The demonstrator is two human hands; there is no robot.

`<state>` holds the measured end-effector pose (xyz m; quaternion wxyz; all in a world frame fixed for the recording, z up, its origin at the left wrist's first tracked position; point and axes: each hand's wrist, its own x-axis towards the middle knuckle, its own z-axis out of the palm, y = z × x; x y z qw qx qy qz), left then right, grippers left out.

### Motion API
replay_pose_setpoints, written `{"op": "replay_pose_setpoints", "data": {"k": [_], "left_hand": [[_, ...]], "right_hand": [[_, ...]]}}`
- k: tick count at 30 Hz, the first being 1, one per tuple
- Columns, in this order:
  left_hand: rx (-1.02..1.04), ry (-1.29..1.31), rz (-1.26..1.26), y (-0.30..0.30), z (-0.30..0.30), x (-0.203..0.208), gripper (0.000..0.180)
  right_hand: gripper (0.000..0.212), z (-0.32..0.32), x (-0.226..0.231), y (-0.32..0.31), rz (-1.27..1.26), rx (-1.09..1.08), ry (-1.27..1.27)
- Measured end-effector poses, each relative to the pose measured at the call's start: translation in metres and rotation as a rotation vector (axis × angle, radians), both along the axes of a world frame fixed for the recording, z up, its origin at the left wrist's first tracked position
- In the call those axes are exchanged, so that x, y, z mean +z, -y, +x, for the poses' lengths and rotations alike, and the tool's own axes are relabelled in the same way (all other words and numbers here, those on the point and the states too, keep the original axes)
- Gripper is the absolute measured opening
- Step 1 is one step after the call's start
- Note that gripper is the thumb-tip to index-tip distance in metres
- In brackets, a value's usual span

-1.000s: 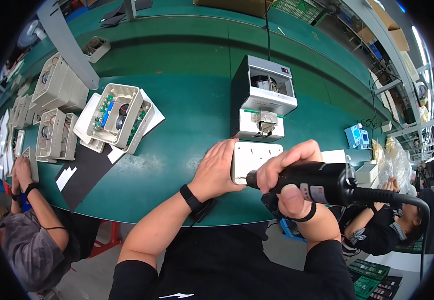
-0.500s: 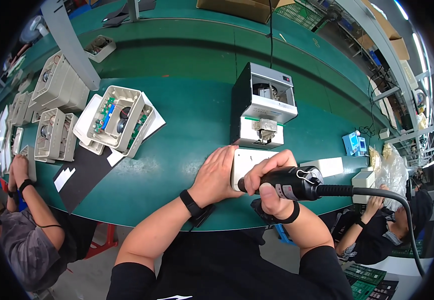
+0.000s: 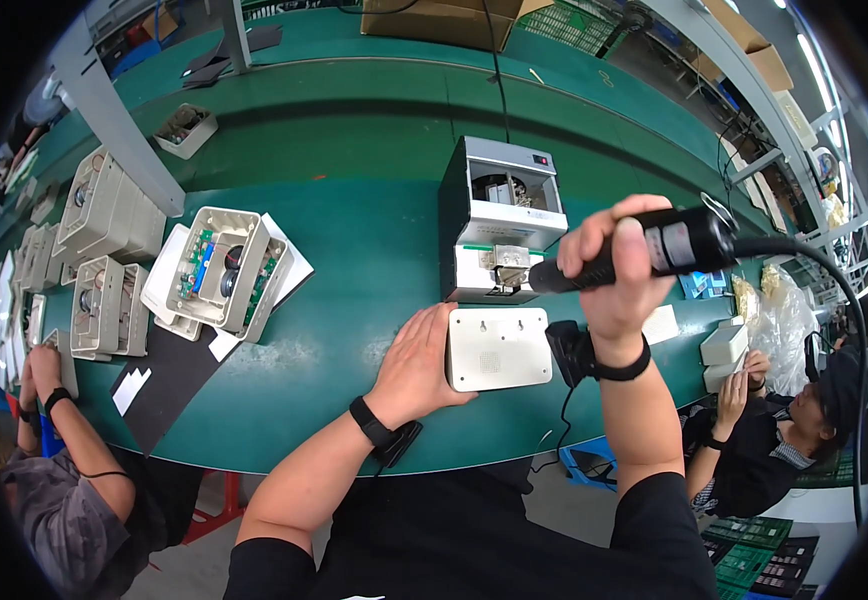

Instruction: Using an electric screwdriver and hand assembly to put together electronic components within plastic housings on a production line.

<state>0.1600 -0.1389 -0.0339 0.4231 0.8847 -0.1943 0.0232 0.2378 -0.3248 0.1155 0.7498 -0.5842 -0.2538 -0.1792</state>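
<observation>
Noted black electric screwdriver (image 3: pixel 676 243), grasped in right hand (image 3: pixel 619 262), now lifted clear of off-white casing (image 3: pixel 502 350) and brought to front of desktop machine (image 3: pixel 516 229), with tip contact unclear. Found casing on near side of machine, now largely uncovered; confirmed left hand (image 3: pixel 414 362) unchanged along casing's left edge, with fingers extended, unclenched.

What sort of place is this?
Probably an electronics assembly workshop: a long green workbench, an open cream housing with circuit boards inside, and a corded power tool in the right hand.
</observation>
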Motion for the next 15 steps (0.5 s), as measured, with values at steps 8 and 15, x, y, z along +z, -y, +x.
{"op": "replay_pose_setpoints", "data": {"k": [8, 15], "left_hand": [[0.017, 0.010, -0.003, 0.002, -0.001, 0.002, 0.106], [0.006, -0.004, 0.019, 0.000, 0.001, 0.007, 0.108]], "right_hand": [[0.019, 0.000, -0.013, 0.011, -0.119, -0.108, -0.180], [0.020, -0.030, 0.000, 0.022, 0.112, -0.082, -0.074]]}}
